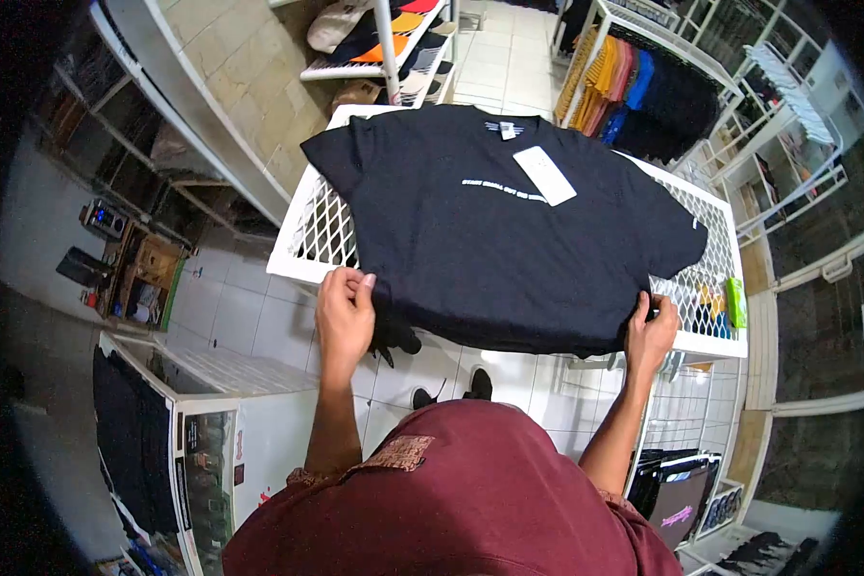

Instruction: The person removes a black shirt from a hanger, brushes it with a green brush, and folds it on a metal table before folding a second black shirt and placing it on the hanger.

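A white metal table with a diamond-mesh top point(322, 240) stands on a floor of glossy pale square tiles point(499, 62). Beyond its far left corner, white metal shelves point(387, 43) rise near a wall of beige stone blocks point(230, 43). Past the far right edge, a white metal rack point(677, 48) carries yellow, red, blue and dark garments point(638, 86). White-framed dark glass panels point(821, 331) line the right side. Light glints off the tiles.
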{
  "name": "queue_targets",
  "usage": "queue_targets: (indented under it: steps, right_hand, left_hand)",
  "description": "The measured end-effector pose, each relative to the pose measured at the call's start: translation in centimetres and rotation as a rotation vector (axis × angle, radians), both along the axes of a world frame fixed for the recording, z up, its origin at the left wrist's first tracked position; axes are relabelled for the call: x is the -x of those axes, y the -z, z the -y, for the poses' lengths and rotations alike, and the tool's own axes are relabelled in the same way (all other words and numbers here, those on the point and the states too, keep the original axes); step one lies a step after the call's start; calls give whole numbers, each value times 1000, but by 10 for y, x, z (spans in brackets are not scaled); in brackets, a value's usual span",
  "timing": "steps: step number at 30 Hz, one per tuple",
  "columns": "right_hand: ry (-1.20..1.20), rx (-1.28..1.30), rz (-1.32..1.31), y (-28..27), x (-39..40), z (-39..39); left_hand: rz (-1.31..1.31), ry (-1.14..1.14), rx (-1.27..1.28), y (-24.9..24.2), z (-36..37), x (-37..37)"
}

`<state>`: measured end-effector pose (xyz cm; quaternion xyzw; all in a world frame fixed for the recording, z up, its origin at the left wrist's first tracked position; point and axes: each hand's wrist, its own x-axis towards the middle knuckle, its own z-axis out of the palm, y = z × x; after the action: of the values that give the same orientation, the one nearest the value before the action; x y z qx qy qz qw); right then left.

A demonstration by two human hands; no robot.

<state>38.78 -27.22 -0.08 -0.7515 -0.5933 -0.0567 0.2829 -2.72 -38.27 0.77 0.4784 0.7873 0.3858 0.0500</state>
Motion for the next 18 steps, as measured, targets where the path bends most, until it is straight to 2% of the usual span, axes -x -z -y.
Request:
queue_targets:
  steps: [2,4,6,7,8,10,11,12,14,16,18]
  right_hand:
    - [-47,-94,-319,0,-4,-2]
    - [-19,-136,-373,-4,-6,5]
    - [-53,-109,-523,-2,-12,10]
    - [-62,5,-633,6,-23,7]
    - [-55,-1,-634,14,-31,6]
    - [-224,20,-1197,0,-21,10]
    - [-239,61,-1302,-18,-13,16]
    - [-220,52,-1303,-20,-8,15]
    - [-368,109,-1287,-20,-13,18]
    - [-350,119,-1203,-20,-17,18]
    - [-368,133,-1218,-21,-17,21]
  left_hand:
    - [451,94,-140,1,3,12]
    - [715,194,-275,-4,6,17]
    - [1137,142,-321,-18,10,12]
    - [1338,226,-340,-20,9,13]
    - [1339,235,-338,-18,8,16]
    - [1540,318,-205,-4,13,29]
    - [1558,318,-219,11,16,37]
    - [1561,330,-202,10,18,40]
    - [1679,184,-135,5,25,36]
    - [1646,168,-104,2,30,26]
    - [1797,132,-14,-1,36,19]
